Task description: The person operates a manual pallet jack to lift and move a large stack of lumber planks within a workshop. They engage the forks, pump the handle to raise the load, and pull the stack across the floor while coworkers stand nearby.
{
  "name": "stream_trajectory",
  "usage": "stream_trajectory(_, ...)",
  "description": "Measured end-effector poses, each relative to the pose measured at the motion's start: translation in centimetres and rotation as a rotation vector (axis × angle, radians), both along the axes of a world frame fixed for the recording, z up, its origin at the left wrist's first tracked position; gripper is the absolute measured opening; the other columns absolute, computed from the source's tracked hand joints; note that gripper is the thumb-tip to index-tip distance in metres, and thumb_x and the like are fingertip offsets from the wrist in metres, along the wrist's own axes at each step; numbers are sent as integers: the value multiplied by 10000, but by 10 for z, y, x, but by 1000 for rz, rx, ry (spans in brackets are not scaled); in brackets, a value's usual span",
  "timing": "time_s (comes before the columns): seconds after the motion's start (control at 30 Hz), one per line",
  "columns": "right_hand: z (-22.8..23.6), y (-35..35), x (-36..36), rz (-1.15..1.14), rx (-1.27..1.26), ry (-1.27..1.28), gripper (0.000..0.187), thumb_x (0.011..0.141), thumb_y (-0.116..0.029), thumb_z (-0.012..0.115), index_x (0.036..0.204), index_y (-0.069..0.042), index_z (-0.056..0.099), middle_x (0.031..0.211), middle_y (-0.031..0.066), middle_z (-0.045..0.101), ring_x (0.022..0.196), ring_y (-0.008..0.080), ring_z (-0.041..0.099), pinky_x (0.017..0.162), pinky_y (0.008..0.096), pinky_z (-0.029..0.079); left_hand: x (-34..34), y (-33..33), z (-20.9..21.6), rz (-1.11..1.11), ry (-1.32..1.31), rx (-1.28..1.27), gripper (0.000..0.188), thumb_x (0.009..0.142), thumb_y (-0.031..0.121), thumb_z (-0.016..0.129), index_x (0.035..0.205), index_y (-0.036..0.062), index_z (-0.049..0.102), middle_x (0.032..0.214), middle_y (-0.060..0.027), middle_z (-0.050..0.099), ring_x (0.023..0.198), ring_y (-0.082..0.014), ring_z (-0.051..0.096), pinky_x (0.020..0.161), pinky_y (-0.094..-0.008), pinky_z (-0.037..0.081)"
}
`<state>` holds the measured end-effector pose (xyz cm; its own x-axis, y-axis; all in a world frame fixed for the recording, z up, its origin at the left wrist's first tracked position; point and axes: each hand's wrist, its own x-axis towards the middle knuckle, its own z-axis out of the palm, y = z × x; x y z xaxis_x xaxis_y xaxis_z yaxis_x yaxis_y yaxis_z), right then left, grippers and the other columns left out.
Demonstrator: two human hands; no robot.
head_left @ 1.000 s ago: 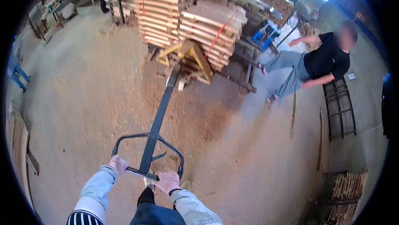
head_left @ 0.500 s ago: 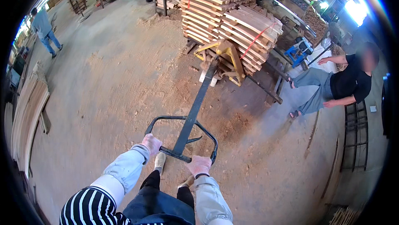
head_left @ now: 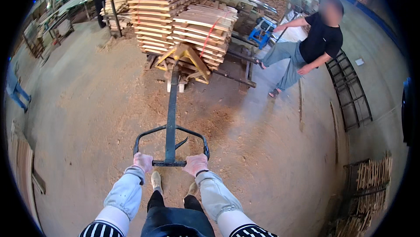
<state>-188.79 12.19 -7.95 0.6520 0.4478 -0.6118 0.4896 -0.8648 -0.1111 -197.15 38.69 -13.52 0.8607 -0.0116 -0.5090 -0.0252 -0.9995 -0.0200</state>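
Both of my gloved hands grip the crossbar of a black pallet jack handle (head_left: 171,119). My left hand (head_left: 143,162) is closed round the bar's left end, and my right hand (head_left: 196,164) round its right end. A small curved lever (head_left: 181,143) sits inside the handle loop. From the loop, the long shaft runs forward to the yellow pallet jack frame (head_left: 192,60). That frame stands against a load of stacked wooden boards (head_left: 151,14), tall on the left with a lower strapped stack (head_left: 203,20) on the right.
A person in a black shirt (head_left: 323,40) is stepping along right of the load, near a blue machine (head_left: 264,31). A black metal rack (head_left: 350,90) lies behind them. Boards (head_left: 24,162) lie at left, wood bundles (head_left: 372,180) at lower right. Sawdust covers the floor (head_left: 109,101).
The view has turned right, so the load and jack appear farther left. The handle now points more straight ahead. The person at right has shifted in view; both hands keep their grip.
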Motion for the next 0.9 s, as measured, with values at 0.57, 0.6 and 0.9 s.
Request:
stream_trajectory(0.57,-24,-54,11,25,25,-120,451,882,-555,600,1062,-179,774,1010,69,782,1001,249,743,861,415,514,3,-57,-24,52,2,67,162,800,228,675,898,193,799,898,-60,788,882,-252,767,771,-413,533)
stream_trajectory(0.6,-21,-54,12,16,5,-103,452,881,-569,612,1056,-184,771,1018,56,782,1012,242,741,888,422,498,4,-59,-26,62,3,72,161,786,228,680,886,189,799,886,-65,786,870,-259,766,764,-415,536)
stream_trajectory(0.9,-30,-70,12,12,1,-124,452,882,-587,637,1086,-203,759,1032,51,777,1032,235,732,864,435,497,-4,-75,-27,110,-128,12,191,730,230,701,893,211,797,803,-59,760,814,-287,751,711,-427,565)
